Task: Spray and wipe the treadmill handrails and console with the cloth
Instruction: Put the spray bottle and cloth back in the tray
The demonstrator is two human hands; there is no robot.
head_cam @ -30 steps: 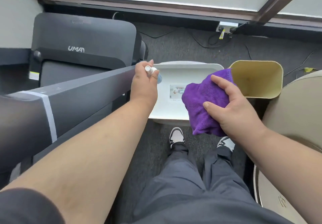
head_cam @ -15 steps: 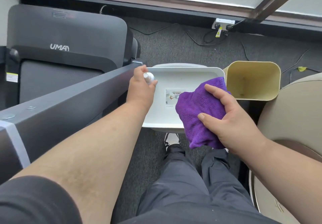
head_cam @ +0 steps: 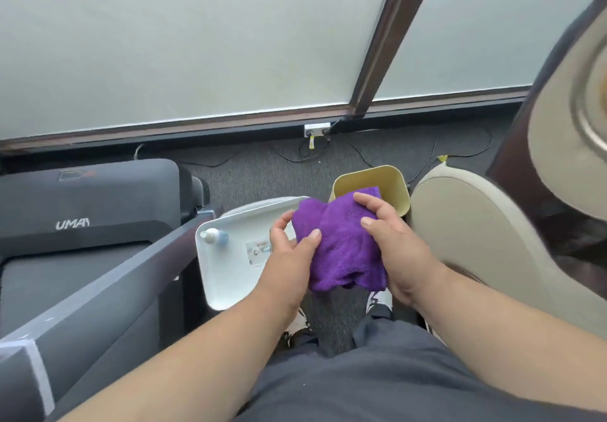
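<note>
Fingers of our right hand (head_cam: 399, 254) curl over the purple cloth (head_cam: 341, 247); our left hand (head_cam: 290, 251) pinches its near edge. We judge the handrail (head_cam: 124, 274), running leftward, nearer our left hand. 1 spray bottle (head_cam: 214, 236) lies in the tray (head_cam: 223, 290).

A white tray (head_cam: 210, 277) carries a small spray bottle (head_cam: 214, 236) lying on its side in the far left corner, with a printed label (head_cam: 258, 251) near its middle. The tray stands on a grey carpeted floor (head_cam: 262, 172), just beside a yellow bin (head_cam: 399, 188) and a dark treadmill (head_cam: 88, 198), with black cables (head_cam: 295, 155) trailing near the window.
</note>
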